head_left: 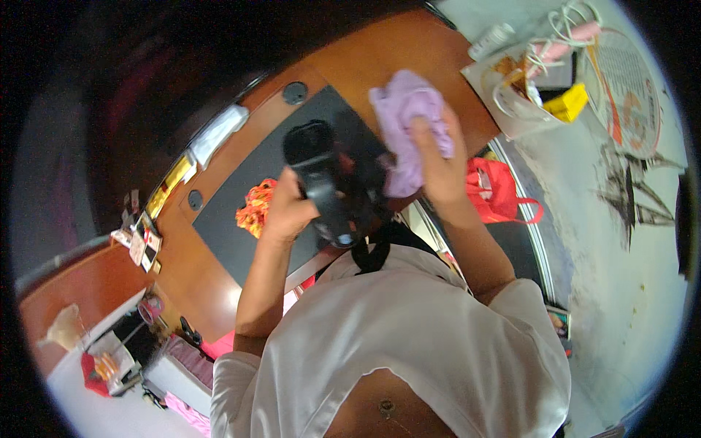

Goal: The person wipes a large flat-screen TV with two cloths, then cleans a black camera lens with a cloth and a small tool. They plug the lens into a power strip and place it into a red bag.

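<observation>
My left hand point(289, 210) is closed on the side of a glossy black object point(321, 175), held up over the desk. It has a rounded top and a band-like part running down; motion blurs it, and I cannot tell its kind. A crumpled lilac cloth point(406, 102) is gripped in my right hand point(443, 164), just right of the black object. Beside my left wrist, an orange, red and yellow bunched fabric item point(254, 209) lies on the dark desk mat point(226, 233).
Under the mat is a brown wooden desk point(365, 55). A white box point(511, 120) of odds and ends, with a cable and a yellow packet point(567, 104), stands far right. A red bag point(491, 191) is to my right. Small papers and packets point(175, 186) line the left edge.
</observation>
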